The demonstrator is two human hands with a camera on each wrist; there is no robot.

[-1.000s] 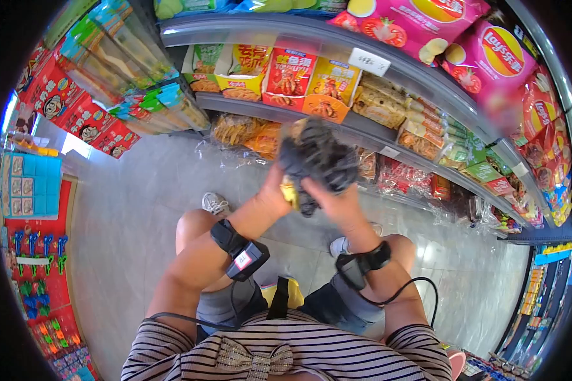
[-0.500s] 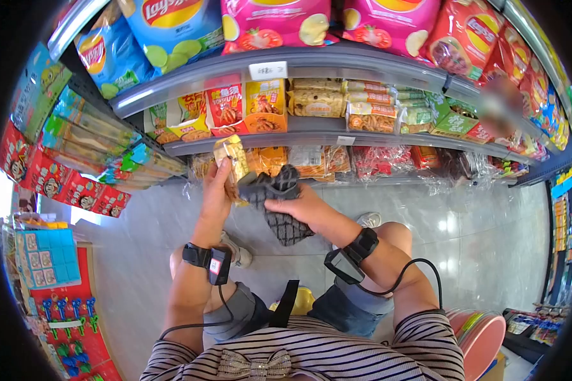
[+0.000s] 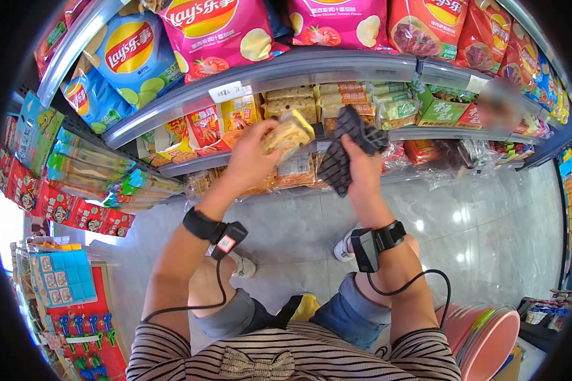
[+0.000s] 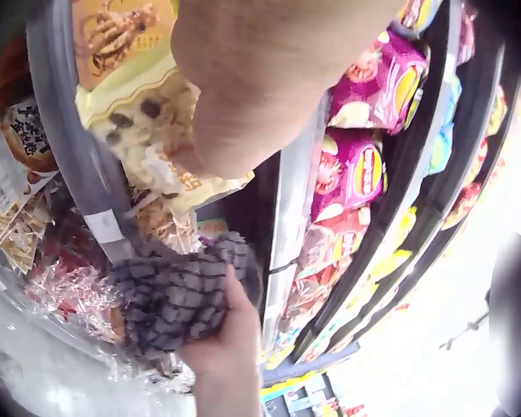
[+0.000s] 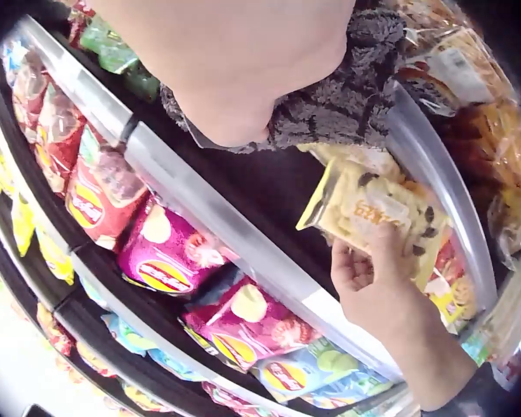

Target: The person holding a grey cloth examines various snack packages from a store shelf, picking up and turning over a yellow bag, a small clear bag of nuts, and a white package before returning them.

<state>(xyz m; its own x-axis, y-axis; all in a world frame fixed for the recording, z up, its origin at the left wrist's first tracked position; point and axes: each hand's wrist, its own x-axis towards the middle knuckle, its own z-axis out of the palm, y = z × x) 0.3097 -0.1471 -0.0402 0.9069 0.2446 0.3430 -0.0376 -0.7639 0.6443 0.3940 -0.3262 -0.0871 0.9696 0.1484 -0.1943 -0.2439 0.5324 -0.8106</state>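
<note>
The left hand [image 3: 253,154] pinches a pale yellow snack packet [image 3: 288,134] at the front of the lower shelf; in the right wrist view the left hand [image 5: 386,291] has thumb and fingers on the packet [image 5: 365,213], which shows dark spots. To its right, the right hand [image 3: 364,171] grips a dark grey checked cloth [image 3: 344,159], bunched and hanging beside the shelf edge. The left wrist view shows the right hand [image 4: 226,339] with its thumb over the cloth [image 4: 174,300]. Packet and cloth are apart.
Similar packets [image 3: 289,101] lie on the lower shelf beside boxed snacks [image 3: 203,127]. Chip bags [image 3: 203,32] fill the shelf above. Plastic-wrapped goods [image 3: 422,152] sit below. Pink baskets [image 3: 489,343] stand at lower right, and a blue display box [image 3: 63,277] at left.
The hands have moved apart. The left hand has carried the packet up and right to the lower shelf; the right hand has moved right and up with the cloth. The view has shifted.
</note>
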